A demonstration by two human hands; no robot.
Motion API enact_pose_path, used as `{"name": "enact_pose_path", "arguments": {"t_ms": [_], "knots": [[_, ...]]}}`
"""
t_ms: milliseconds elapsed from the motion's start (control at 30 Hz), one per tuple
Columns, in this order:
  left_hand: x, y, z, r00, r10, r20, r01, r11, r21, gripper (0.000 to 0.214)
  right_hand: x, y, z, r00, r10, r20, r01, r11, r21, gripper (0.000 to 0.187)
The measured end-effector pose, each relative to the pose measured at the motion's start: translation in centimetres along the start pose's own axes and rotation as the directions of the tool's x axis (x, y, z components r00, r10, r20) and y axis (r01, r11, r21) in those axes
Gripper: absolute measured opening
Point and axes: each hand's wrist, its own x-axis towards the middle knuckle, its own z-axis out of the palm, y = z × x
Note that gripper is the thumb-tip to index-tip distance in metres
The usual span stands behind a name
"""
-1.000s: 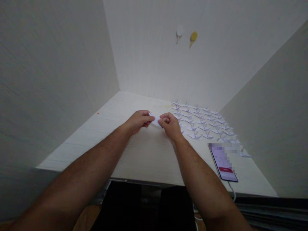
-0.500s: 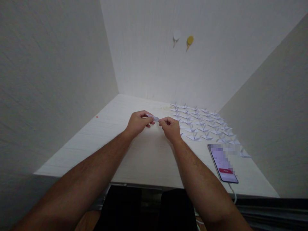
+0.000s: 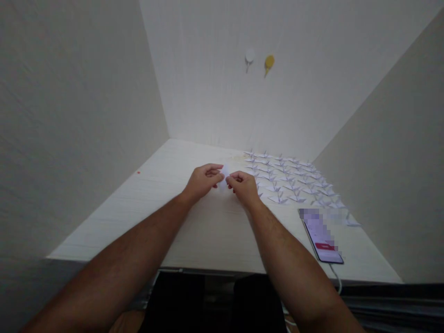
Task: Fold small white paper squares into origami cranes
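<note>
The left hand [image 3: 205, 179] and right hand [image 3: 244, 187] sit close together, fingertips pinching a small white paper [image 3: 225, 175] — its folds too blurred to tell — beyond and left of the phone [image 3: 322, 239]. Paper birds [image 3: 286, 178] stand in rows beyond the phone.

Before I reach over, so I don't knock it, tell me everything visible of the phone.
The slim, dark-edged phone lies flat, screen up, on the white table, in front of most folded paper birds. Its lit screen looks pale lilac, with a red band near the bottom; its upper right is pixelated. A white cable runs from its lower end over the near edge.
</note>
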Motion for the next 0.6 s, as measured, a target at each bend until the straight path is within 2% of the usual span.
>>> {"name": "enact_pose_path", "arguments": {"t_ms": [67,133,267,367,600], "knots": [[0.11,0.18,-0.21,0.996,-0.064,0.069,0.063,0.998,0.025,0.023,0.00,0.21,0.04,1.000,-0.014,0.025,0.015,1.000,-0.013,0.018],[0.15,0.32,-0.39,0.994,-0.079,0.073,0.074,0.995,0.062,0.017,0.00,0.34,0.02,0.999,-0.031,0.023,0.032,0.999,-0.022,0.018],[0.24,0.17,-0.38,0.996,-0.045,0.077,0.031,0.984,0.173,0.019,-0.05,0.31,-0.16,0.992,-0.129,-0.016,0.125,0.983,-0.135,0.015],[0.36,-0.21,-0.32,0.996,-0.028,0.087,0.005,0.967,0.253,0.019,-0.15,0.26,-0.26,0.979,-0.203,-0.004,0.195,0.950,-0.244,0.014],[0.31,-0.14,-0.48,0.997,0.028,0.077,-0.047,0.964,0.260,0.015,-0.48,0.44,-0.13,0.969,-0.246,0.032,0.245,0.925,-0.292,0.014]]}}
